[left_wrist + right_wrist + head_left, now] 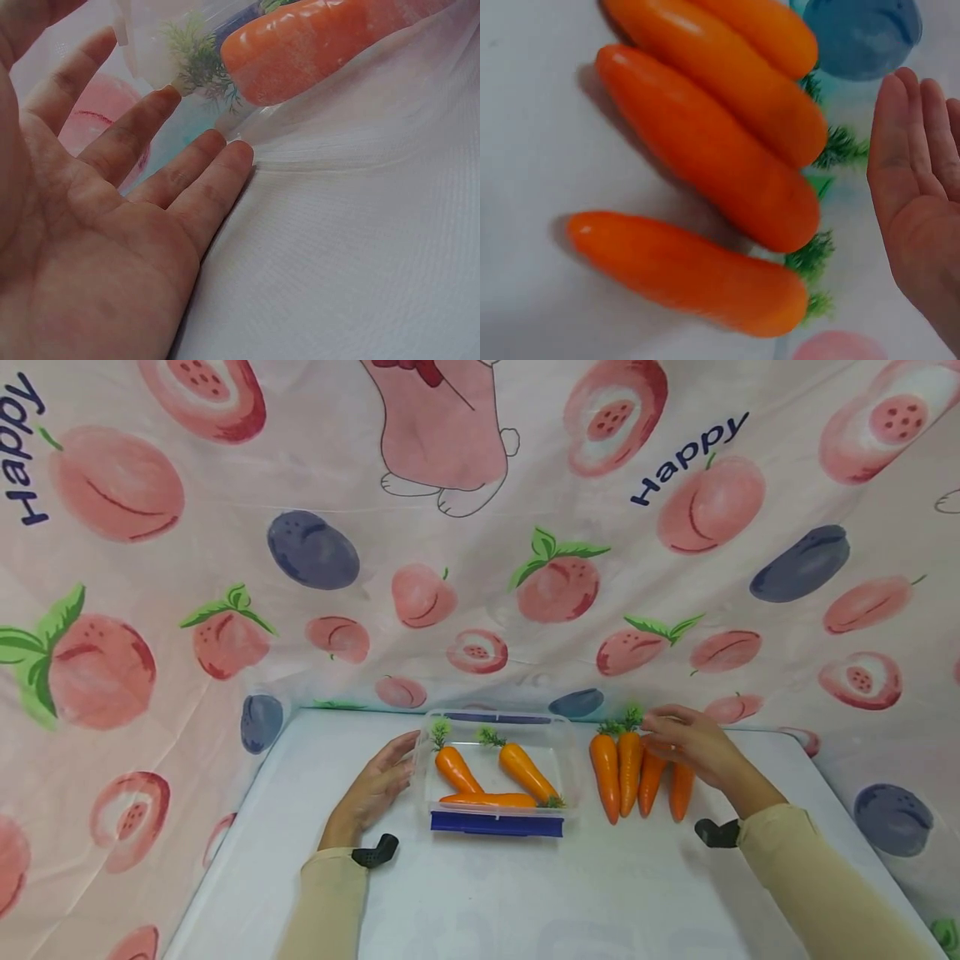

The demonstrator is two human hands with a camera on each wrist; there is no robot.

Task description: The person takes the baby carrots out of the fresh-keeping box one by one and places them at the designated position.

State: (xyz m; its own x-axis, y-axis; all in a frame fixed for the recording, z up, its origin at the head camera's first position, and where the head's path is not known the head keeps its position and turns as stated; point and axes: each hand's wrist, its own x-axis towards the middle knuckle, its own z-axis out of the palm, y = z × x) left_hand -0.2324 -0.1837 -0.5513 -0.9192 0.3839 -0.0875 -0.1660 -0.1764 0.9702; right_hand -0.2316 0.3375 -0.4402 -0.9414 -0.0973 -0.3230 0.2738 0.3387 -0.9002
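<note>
A clear plastic box (491, 772) with blue latches (497, 824) stands on the white table and holds three orange carrots with green tops, one lying across its front (487, 799). My left hand (378, 789) is at the box's left side, fingers extended; in the left wrist view its fingertips (238, 154) meet or nearly meet the clear wall. Several more carrots (604, 777) lie side by side right of the box, tips toward me. Over their leafy ends hovers my right hand (693, 747). The right wrist view shows its fingers (891, 135) straight, holding nothing, apart from the carrots (697, 274).
A fruit-printed cloth (480, 610) hangs behind the white table (495, 893) and along its sides. Each wrist carries a small black device, one on the left (377, 852) and one on the right (717, 833).
</note>
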